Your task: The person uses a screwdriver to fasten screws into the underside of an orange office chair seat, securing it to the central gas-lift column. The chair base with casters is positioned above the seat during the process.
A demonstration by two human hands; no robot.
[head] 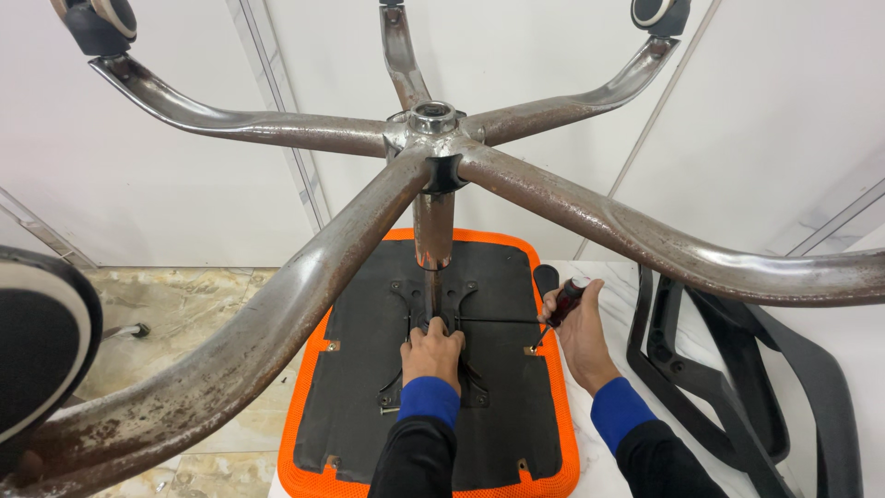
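The upturned orange-edged seat (pixel 369 406) lay underside-up on the bench, exposing its screws. The left hand (pixel 431 349) gripped the central mechanism plate (pixel 433 318), steadying it; the right hand (pixel 579 327), at three o'clock, fingers closed round a screwdriver (pixel 558 314).

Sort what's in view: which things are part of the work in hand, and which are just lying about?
In use:
- left hand on the seat's mounting plate
- right hand holding a screwdriver at a corner screw
- upturned orange-edged seat
- rusty five-star chair base on its column

Lying about:
- black plastic armrest frames, at right
- loose bolt on the seat
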